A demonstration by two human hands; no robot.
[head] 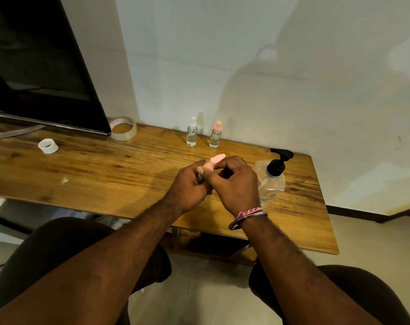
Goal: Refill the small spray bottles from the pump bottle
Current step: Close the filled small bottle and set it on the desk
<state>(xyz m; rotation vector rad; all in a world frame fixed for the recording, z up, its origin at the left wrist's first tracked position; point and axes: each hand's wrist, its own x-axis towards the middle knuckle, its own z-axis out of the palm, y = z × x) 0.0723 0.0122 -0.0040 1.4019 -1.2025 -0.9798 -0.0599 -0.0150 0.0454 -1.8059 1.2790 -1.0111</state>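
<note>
A home room — wooden desk (105, 165), television (39, 66), plain wall.

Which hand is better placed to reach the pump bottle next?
Right, probably. The right hand is beside the pump bottle, while the left hand grips the pink spray bottle farther away.

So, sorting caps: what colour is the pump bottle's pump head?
Black, on the pump bottle; the head view shows it clearly.
</note>
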